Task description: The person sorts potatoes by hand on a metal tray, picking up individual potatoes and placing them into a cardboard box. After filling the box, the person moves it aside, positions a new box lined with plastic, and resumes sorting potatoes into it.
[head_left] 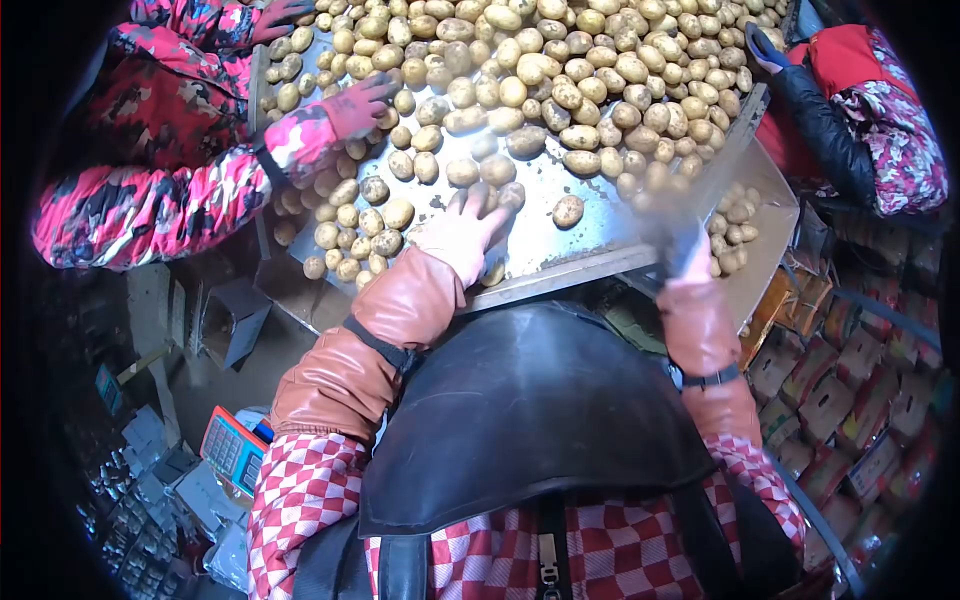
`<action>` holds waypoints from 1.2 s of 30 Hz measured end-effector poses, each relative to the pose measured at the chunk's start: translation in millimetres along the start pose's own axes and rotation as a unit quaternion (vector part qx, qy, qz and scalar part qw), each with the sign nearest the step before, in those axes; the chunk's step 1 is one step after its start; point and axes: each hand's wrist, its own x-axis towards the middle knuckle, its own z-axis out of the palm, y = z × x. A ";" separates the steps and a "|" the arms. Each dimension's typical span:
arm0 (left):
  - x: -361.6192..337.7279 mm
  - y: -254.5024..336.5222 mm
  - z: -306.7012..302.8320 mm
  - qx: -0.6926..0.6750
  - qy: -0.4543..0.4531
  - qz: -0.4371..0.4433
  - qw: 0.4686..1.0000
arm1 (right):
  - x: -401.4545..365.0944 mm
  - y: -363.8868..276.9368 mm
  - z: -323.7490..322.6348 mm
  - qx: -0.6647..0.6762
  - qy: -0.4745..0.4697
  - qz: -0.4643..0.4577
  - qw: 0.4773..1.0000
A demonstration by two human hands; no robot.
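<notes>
Now potatoes (560, 90) cover the metal tray (545, 238), fewer fill the box (772, 192)

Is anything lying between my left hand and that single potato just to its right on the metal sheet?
Nothing visible does. Bare metal sheet lies between the left hand and the single potato. Another potato sits by the fingertips, just off that line.

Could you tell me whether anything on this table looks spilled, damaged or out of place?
Nothing stands out. The potatoes lie heaped on the metal table; the left hand rests open among them; the right hand at its edge is blurred.
</notes>
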 end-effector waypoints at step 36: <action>147.1 -72.3 -43.6 0.047 0.058 -0.139 0.987 | -22.3 -18.0 108.8 0.493 -0.295 0.174 0.800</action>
